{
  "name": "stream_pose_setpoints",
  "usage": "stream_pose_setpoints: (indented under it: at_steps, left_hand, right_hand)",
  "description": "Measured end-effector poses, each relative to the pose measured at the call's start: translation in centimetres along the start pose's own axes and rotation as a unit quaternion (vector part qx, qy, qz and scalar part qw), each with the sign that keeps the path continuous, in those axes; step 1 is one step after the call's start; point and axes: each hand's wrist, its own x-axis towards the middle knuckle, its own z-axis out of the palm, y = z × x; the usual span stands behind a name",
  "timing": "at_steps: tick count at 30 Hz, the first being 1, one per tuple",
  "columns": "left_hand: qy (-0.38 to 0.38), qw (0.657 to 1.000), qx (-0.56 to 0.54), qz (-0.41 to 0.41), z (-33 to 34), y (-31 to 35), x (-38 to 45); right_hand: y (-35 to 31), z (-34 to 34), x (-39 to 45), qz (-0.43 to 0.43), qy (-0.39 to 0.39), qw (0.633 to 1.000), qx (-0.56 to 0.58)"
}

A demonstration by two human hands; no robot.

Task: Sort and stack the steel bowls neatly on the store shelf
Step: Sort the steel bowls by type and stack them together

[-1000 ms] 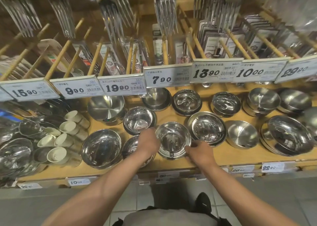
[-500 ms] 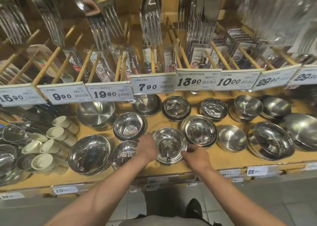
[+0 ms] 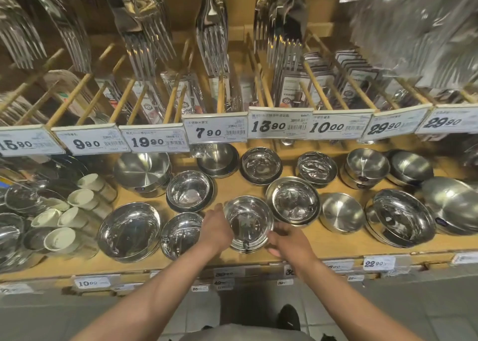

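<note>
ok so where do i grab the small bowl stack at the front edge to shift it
Grip the bowl stack low on its outer walls, one hand from each side, as the left hand and right hand flank it now. The walls flare upward and neighbouring bowls crowd behind.

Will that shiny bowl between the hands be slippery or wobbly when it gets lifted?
Probably slippery: the steel bowl has a polished, mirror-like surface. It looks stiff, so it shouldn't bend. It seems to sit on other bowls, so it may rock or clatter, though the left hand and right hand flank it on both sides.
</note>
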Motion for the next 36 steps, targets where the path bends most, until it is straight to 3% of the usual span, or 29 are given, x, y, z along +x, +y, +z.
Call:
stream_pose_setpoints:
  at_steps: [4, 12, 16, 26, 32, 36]
  left_hand:
    - [-0.004, 1.000, -0.022, -0.004, -0.3, -0.1, -0.4]
    - [0.108, 0.992, -0.009, 0.060, -0.8, 1.3, -1.4]
    - [0.114, 0.989, -0.023, 0.089, 0.4, 4.6, -1.6]
    - [0.037, 0.992, -0.023, 0.117, 7.3, 12.2, -1.1]
    - [-0.018, 0.984, -0.021, 0.175, 10.3, 15.9, -1.5]
    - [-0.095, 0.976, -0.059, 0.184, 12.4, 18.2, -1.8]
  right_hand:
    - [-0.1, -2.9, -0.5, 0.007, 0.011, 1.000, 0.024]
    - [-0.6, -11.7, -1.5, -0.005, 0.096, 0.992, 0.077]
    - [-0.4, -14.5, -1.6, -0.001, 0.116, 0.989, 0.094]
    - [1.8, -21.2, -1.8, 0.016, 0.117, 0.990, 0.082]
    - [3.4, -25.0, -4.1, 0.030, 0.166, 0.981, 0.101]
    - [3.5, -27.5, -5.8, 0.023, 0.230, 0.968, 0.098]
